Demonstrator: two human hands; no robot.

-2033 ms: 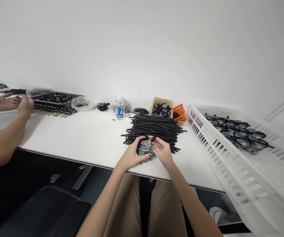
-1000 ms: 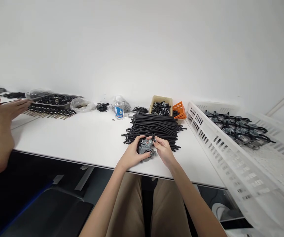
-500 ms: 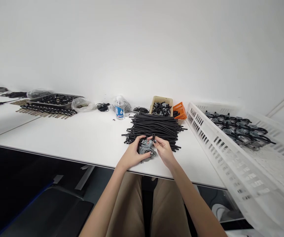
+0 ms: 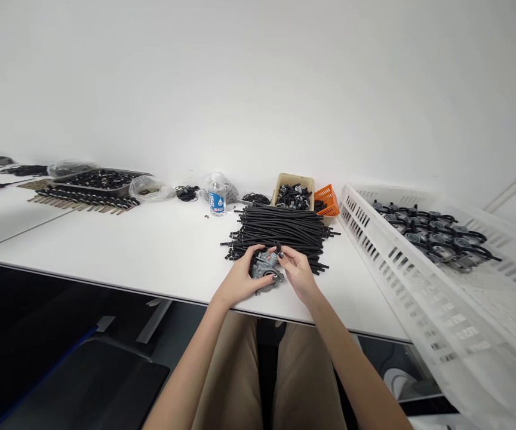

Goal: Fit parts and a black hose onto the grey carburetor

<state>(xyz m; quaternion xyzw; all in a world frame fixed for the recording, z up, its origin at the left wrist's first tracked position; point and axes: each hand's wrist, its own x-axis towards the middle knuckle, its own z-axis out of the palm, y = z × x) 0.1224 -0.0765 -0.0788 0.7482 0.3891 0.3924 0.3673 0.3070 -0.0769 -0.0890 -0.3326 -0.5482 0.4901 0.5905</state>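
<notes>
The small grey cast-metal part (image 4: 264,272) sits near the front edge of the white desk (image 4: 150,251), mostly hidden: the left hand (image 4: 240,280) wraps around its left and under side, and its exact shape is hard to make out. That hand's grip is clamped on the part. The right hand (image 4: 297,272) pinches a short black rubber tube piece (image 4: 278,246) at the part's top; thumb and forefinger are closed together on it, though the tube's lower end is covered by the fingers.

Just beyond both grips lies a heap of straight matte black rubber tubes (image 4: 285,230), laid roughly parallel. Further behind it stand a tan open box of black fittings (image 4: 294,194) and a small orange slotted basket (image 4: 326,200), partly hidden by the box. To the right of the right hand, a large white slotted plastic crate (image 4: 401,280) holds finished grey-and-black assemblies (image 4: 432,236); its near corner is cut off. Left of the heap stands a clear plastic bottle with a blue label (image 4: 217,196).
</notes>
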